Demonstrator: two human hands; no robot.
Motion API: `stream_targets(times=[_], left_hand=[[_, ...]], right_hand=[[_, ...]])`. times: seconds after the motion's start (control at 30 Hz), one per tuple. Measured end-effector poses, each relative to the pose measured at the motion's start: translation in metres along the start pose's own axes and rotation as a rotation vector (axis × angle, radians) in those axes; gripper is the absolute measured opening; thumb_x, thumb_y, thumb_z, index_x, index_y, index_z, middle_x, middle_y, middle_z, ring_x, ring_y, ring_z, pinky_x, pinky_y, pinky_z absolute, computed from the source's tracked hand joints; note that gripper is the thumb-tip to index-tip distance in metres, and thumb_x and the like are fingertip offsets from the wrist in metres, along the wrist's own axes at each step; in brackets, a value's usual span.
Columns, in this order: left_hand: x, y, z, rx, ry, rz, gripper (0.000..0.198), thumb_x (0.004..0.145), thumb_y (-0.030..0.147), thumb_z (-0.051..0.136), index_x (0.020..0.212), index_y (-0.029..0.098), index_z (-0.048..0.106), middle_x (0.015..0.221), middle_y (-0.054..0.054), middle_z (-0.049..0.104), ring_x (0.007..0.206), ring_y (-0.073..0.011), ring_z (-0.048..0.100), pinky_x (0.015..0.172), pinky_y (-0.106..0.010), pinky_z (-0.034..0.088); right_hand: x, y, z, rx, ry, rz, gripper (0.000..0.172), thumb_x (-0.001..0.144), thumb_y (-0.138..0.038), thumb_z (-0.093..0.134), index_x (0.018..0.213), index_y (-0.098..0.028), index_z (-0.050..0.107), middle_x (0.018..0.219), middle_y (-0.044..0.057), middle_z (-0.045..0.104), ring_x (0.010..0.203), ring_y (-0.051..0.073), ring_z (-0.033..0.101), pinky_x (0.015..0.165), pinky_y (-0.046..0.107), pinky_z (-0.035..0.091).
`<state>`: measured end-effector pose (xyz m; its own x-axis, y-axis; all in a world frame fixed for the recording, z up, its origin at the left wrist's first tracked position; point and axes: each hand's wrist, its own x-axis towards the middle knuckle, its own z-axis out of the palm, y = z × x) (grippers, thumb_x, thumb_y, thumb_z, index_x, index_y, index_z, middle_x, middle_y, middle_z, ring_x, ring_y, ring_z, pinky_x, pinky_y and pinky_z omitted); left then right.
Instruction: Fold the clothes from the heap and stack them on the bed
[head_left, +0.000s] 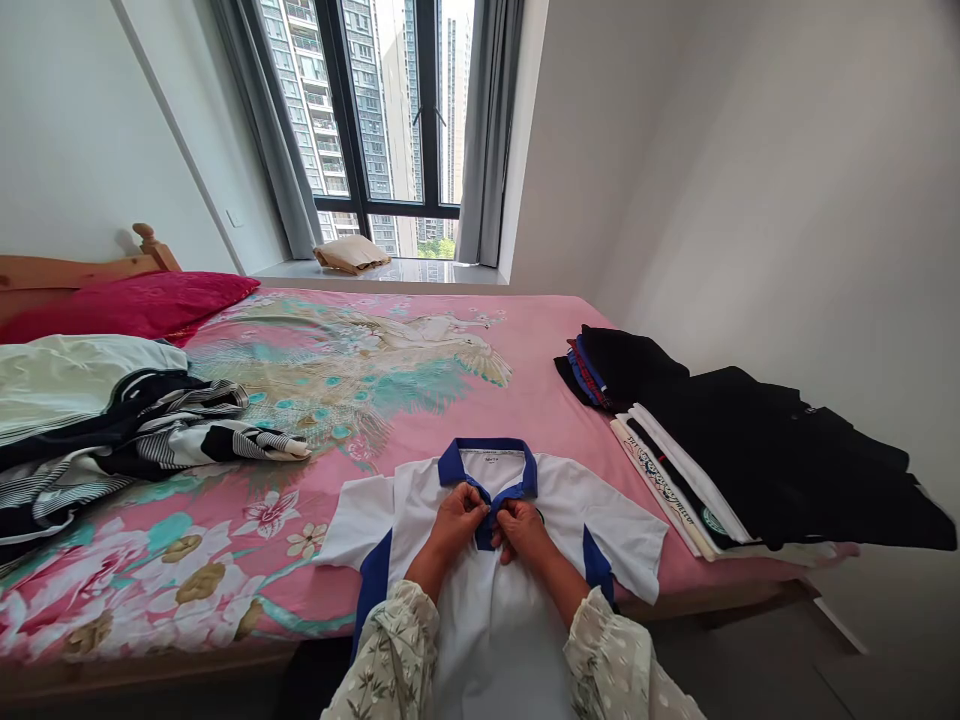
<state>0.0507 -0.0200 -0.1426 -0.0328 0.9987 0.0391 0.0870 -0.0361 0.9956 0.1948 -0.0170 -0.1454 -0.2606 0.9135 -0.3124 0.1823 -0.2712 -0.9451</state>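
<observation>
A white polo shirt (480, 610) with a blue collar and blue side panels lies face up along the near edge of the bed, its lower part hanging toward me. Both sleeves are spread out to the sides. At the blue placket just below the collar (452, 462), my left hand (459, 517) pinches the left edge of the cloth. My right hand (523, 530) is closed on the placket's other edge, close beside the left. The fingertips nearly meet; any button between them is too small to make out.
Folded dark clothes (634, 365), folded white printed shirts (667, 490) and black garments (780, 460) lie on the bed's right side. Rumpled clothes (150, 430) and a red pillow (142, 300) are at left. A beige folded cloth (352, 254) rests on the windowsill.
</observation>
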Motion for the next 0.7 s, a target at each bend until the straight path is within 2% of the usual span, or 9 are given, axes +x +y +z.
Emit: stream_targets(times=[0.27,0.4,0.5,0.6,0.7], left_hand=[[0.0,0.002,-0.001,0.045,-0.007,-0.002,0.016,0.065,0.024,0.062,0.065,0.02,0.047,0.06,0.006,0.047,0.057,-0.0085,0.045,0.057,-0.022,0.036],[0.0,0.002,-0.003,0.071,-0.025,-0.001,0.018,0.062,0.023,0.065,0.066,0.02,0.048,0.061,0.006,0.049,0.058,-0.009,0.046,0.058,-0.022,0.038],[0.0,0.002,-0.002,0.097,-0.017,-0.007,0.022,0.059,0.023,0.068,0.067,0.02,0.047,0.061,0.007,0.05,0.058,-0.0093,0.046,0.057,-0.022,0.037],[0.0,0.004,0.0,0.119,0.022,-0.008,0.017,0.061,0.021,0.063,0.066,0.02,0.047,0.06,0.007,0.048,0.057,-0.0092,0.044,0.057,-0.022,0.036],[0.001,0.005,0.001,0.122,0.058,-0.014,0.013,0.062,0.018,0.059,0.063,0.02,0.047,0.057,0.008,0.045,0.055,-0.0087,0.042,0.056,-0.022,0.033]], right_hand=[[0.011,0.011,0.004,-0.008,0.05,-0.011,0.016,0.071,-0.033,0.053,0.074,-0.017,0.053,0.05,-0.003,0.06,0.034,0.012,0.053,0.028,0.018,0.036],[0.009,0.015,0.007,-0.033,0.099,-0.05,0.024,0.073,-0.041,0.056,0.074,-0.017,0.055,0.05,-0.002,0.059,0.033,0.012,0.051,0.028,0.019,0.034],[0.005,0.014,0.011,-0.045,0.156,-0.094,0.028,0.074,-0.045,0.058,0.078,-0.017,0.057,0.057,0.0,0.062,0.04,0.012,0.055,0.034,0.02,0.038],[0.001,0.013,0.013,-0.044,0.199,-0.128,0.026,0.073,-0.044,0.059,0.079,-0.018,0.059,0.069,0.003,0.066,0.052,0.014,0.06,0.043,0.021,0.044],[-0.001,0.012,0.014,-0.027,0.209,-0.136,0.024,0.071,-0.041,0.06,0.078,-0.019,0.058,0.071,0.003,0.066,0.054,0.014,0.06,0.046,0.022,0.044]])
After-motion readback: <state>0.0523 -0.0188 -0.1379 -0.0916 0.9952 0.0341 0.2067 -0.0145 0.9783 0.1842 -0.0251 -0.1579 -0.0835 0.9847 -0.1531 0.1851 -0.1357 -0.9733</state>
